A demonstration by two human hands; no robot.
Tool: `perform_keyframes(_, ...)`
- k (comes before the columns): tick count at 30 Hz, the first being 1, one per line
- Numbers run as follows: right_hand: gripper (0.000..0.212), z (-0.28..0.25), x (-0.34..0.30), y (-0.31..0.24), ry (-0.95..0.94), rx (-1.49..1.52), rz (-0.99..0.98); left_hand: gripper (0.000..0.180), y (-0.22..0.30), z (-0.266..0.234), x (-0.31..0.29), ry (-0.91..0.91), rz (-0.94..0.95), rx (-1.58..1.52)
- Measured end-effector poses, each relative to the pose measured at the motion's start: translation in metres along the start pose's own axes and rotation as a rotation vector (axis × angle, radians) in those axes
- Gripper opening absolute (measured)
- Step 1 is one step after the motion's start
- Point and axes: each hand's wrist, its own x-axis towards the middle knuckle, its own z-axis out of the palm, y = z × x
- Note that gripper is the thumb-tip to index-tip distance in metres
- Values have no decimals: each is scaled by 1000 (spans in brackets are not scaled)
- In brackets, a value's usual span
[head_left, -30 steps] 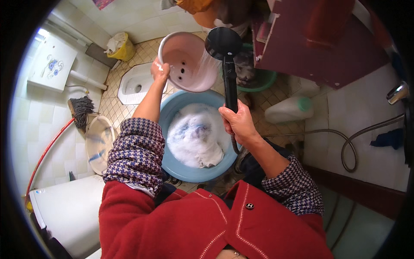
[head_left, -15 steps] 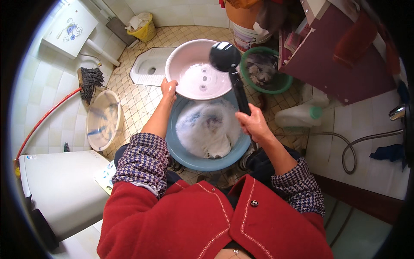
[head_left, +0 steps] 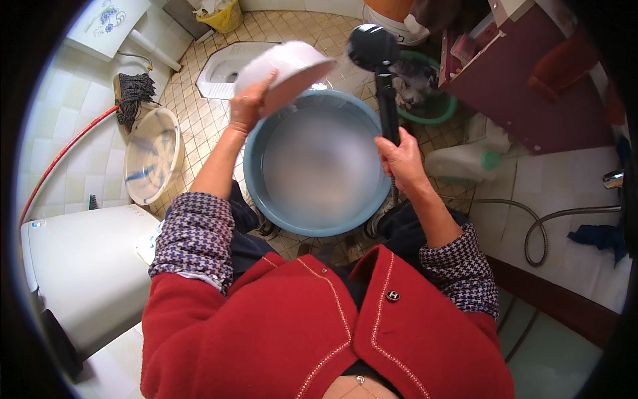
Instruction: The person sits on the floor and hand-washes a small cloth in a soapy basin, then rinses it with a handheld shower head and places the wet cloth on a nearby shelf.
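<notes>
My left hand (head_left: 248, 106) grips the rim of a pale pink basin (head_left: 292, 73), which is tipped on its side above the far left edge of a big blue tub (head_left: 319, 231). Cloudy, whitish water fills the tub, and what lies under it cannot be made out. My right hand (head_left: 403, 161) is closed round the handle of a black shower head (head_left: 385, 90), held upright over the tub's right rim. No spray shows from it.
A green basin (head_left: 438, 120) of dark cloths stands at the far right, near a plastic jug (head_left: 465, 161). A metal hose (head_left: 539, 229) loops on the right. Leftward are a cream basin (head_left: 151, 156), a mop head (head_left: 135, 98) and a squat toilet (head_left: 214, 72).
The pink basin has gone from upright to tipped on its side, and shifted left. Foam and white cloth in the tub have given way to cloudy water. The shower head moved slightly right and farther.
</notes>
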Motion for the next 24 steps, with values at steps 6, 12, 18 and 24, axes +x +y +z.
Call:
perform_keyframes(6, 14, -9, -1, 4, 60, 1, -34, 52, -27, -27, 3, 233, -286, -37)
perform_keyframes(12, 16, 9, -19, 0, -108, 84, 161, 34, 18, 30, -103, 65, -1025, -659)
perform_keyframes(18, 16, 28, -38, 32, -59, 38, 296, 48, 62, 104, -195, 50, -1551, -1038)
perform_keyframes(24, 17, 48, -36, 83, 12, -23, 370, 49, 53, 137, -241, -65, -1511, -1055)
